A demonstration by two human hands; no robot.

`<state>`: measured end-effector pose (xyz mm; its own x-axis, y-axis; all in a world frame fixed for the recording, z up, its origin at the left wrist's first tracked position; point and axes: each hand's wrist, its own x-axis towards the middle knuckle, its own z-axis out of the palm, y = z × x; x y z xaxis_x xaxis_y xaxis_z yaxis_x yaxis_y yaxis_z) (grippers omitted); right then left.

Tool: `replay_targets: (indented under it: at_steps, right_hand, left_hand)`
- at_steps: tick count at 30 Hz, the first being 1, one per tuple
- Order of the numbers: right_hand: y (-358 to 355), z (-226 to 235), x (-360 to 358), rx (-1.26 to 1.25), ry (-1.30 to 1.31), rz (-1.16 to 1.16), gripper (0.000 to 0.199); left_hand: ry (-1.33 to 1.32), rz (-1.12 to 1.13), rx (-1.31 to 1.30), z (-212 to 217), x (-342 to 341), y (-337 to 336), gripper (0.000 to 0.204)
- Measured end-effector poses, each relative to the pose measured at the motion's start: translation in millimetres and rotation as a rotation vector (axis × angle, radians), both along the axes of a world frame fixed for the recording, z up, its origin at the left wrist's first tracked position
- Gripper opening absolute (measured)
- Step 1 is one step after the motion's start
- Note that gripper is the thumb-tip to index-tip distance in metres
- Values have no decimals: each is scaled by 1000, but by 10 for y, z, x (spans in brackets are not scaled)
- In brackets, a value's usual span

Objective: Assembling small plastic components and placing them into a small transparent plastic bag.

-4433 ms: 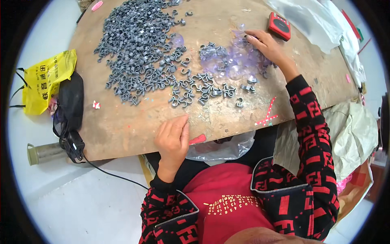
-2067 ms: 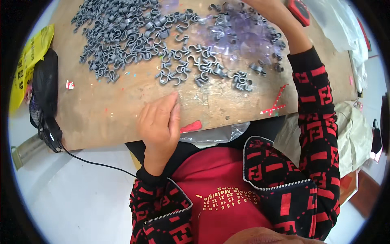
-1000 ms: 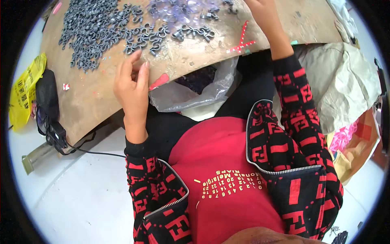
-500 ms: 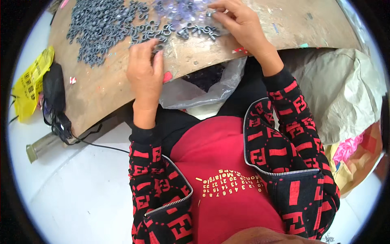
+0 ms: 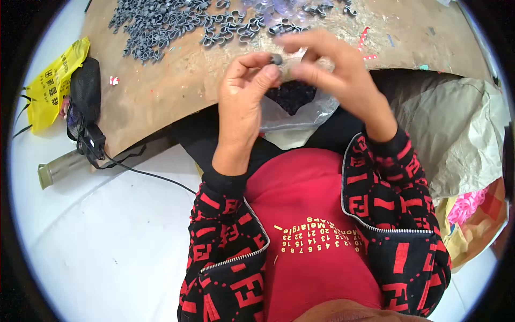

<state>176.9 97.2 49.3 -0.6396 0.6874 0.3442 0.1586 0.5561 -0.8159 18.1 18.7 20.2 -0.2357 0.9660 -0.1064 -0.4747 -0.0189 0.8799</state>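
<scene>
Between the thumb and forefinger of my left hand (image 5: 241, 99) is a small dark grey curved clip (image 5: 276, 59), partly hidden by the fingertips. Close beside it on the right, my right hand (image 5: 346, 78) is smeared by motion, its thumb and forefinger spread apart. Both hands are over the table's near edge. Beyond them, a heap of grey S-shaped clips (image 5: 161, 27) covers the far left of the table, with several looser ones (image 5: 247, 29) trailing toward the middle. Small clear purplish plastic pieces (image 5: 279, 8) lie at the far middle.
An open clear plastic bag (image 5: 316, 110) with dark contents hangs under the edge of the brown table (image 5: 161, 96). A yellow bag (image 5: 56, 86) and a black pouch (image 5: 86, 91) with a cable are at the left. A large beige sheet (image 5: 450, 129) fills the right side.
My left hand has moved right and toward me, away from the loose clips, and now pinches one. My right hand has come nearer, beside the left. The view has shifted slightly.
</scene>
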Motion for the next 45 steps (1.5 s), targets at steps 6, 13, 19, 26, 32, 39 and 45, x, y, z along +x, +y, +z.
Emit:
replay_targets:
  at_steps: [6,13,19,26,32,39,45]
  right_hand:
    - [-132,-250,105,-226,222,-69,21]
    - [111,-518,328,-382,334,-301,23]
    - [88,-455,341,-418,372,-258,23]
    - [70,-386,423,-617,467,-235,24]
    - [-252,-126,203,-714,587,15,28]
    - [-273,-143,124,-704,508,-38,29]
    - [-340,-134,85,-754,622,-64,27]
  left_hand:
    - [-137,-176,-97,15,107,48,25]
    - [1320,131,530,237,-59,891,12]
    - [1549,154,827,130,-179,1235,8]
    - [1189,109,410,231,-240,771,10]
    - [-67,-247,-30,218,-46,23,8]
    - [-398,-251,-136,188,3,-79,10]
    - [-317,-280,-77,62,64,-96,14]
